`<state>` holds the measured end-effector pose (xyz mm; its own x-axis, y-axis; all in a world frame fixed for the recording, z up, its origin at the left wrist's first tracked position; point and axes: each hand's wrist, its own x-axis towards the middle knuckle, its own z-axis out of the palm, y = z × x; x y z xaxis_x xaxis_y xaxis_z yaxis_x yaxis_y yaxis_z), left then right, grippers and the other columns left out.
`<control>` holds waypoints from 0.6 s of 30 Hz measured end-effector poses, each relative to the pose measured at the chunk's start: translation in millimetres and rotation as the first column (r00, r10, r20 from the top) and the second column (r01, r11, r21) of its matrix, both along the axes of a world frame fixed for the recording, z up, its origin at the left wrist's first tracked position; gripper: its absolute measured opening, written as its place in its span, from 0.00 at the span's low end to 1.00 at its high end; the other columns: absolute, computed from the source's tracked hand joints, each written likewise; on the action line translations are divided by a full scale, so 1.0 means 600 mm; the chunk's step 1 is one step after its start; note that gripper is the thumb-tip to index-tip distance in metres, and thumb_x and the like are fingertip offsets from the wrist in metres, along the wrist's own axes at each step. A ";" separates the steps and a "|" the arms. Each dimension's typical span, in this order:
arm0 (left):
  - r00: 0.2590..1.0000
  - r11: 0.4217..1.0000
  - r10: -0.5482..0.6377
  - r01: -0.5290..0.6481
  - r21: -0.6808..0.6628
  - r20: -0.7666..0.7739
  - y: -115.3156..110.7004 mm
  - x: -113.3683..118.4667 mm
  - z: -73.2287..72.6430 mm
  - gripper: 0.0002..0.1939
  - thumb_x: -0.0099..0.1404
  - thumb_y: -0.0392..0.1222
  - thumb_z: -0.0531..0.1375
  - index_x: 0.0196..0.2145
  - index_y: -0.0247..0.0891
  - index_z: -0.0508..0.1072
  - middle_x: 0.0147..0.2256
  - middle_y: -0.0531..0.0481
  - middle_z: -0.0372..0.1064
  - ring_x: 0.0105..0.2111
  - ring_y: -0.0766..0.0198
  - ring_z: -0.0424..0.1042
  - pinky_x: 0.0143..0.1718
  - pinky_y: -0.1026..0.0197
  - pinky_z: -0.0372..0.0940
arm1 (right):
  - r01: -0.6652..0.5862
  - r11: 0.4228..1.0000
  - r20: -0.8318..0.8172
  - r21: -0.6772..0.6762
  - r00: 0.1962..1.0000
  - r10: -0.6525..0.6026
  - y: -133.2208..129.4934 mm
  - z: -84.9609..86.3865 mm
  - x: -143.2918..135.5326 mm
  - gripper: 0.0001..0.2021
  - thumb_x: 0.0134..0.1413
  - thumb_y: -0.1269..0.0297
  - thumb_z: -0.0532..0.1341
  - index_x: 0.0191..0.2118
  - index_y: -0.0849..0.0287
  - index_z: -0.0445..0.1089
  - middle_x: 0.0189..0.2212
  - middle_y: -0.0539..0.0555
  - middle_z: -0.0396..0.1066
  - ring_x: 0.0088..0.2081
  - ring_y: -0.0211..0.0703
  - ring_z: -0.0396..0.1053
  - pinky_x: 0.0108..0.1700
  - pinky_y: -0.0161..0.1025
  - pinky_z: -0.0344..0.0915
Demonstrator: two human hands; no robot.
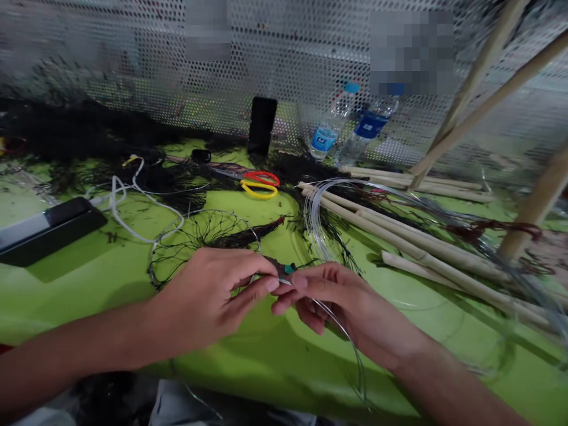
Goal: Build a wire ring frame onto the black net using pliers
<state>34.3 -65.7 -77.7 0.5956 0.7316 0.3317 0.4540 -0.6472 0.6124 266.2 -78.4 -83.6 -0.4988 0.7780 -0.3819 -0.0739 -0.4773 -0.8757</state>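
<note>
My left hand [222,290] is closed in a pinch on a thin metal wire [339,324] at the centre of the view. Thumb and fingers of my right hand [337,299] pinch the same wire just to the right, close to my left fingertips. The wire's loose ends curve down past my right hand. A wire ring with black netting [206,228] lies behind my left hand. Between and behind the hands shows a small dark tool with a green part [288,269], mostly hidden.
Red and yellow scissors [260,184], a phone [261,127], two bottles [326,136], a coil of clear line [315,219], wooden sticks [412,242], a white cable [118,207] and a black box [53,231] surround the hands on the green table [266,367]. A perforated metal panel [288,59] stands behind.
</note>
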 end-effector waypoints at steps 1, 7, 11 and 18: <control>1.000 1.000 -0.004 0.004 -0.005 -0.005 0.000 -0.001 -0.001 0.07 0.77 0.41 0.58 0.42 0.41 0.76 0.32 0.61 0.76 0.27 0.76 0.70 0.27 0.70 0.57 | 0.014 1.000 -0.012 0.015 1.000 -0.013 -0.001 -0.001 -0.001 0.14 0.61 0.54 0.70 0.38 0.61 0.85 0.33 0.59 0.84 0.23 0.33 0.63 0.25 0.35 0.54; 0.998 0.998 -0.057 0.057 0.024 -0.023 0.000 0.000 -0.002 0.11 0.79 0.43 0.56 0.39 0.41 0.75 0.30 0.61 0.74 0.26 0.73 0.68 0.30 0.67 0.57 | -0.001 0.988 0.026 0.152 1.000 -0.003 -0.004 0.003 -0.002 0.11 0.62 0.56 0.70 0.37 0.60 0.84 0.33 0.55 0.82 0.26 0.32 0.62 0.29 0.34 0.57; 0.997 0.997 -0.071 0.072 0.014 -0.039 -0.002 0.000 -0.003 0.13 0.79 0.43 0.54 0.37 0.41 0.74 0.28 0.60 0.72 0.24 0.72 0.65 0.29 0.65 0.56 | 0.028 0.981 0.034 0.194 0.999 -0.035 -0.007 0.007 -0.001 0.11 0.59 0.55 0.73 0.39 0.59 0.85 0.30 0.53 0.80 0.29 0.35 0.65 0.31 0.33 0.60; 0.998 0.998 -0.063 0.063 0.027 -0.007 0.000 -0.001 -0.008 0.12 0.79 0.41 0.54 0.38 0.40 0.75 0.28 0.58 0.72 0.25 0.70 0.67 0.29 0.65 0.55 | 0.075 0.835 0.212 0.545 0.952 -0.223 -0.022 0.000 -0.004 0.08 0.62 0.58 0.71 0.42 0.53 0.86 0.29 0.52 0.82 0.27 0.39 0.71 0.29 0.36 0.67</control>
<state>34.0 -66.0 -82.5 0.6420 0.6838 0.3469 0.4156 -0.6906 0.5919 263.8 -91.5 -83.4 -0.3027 0.9530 0.0081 0.1554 0.0577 -0.9862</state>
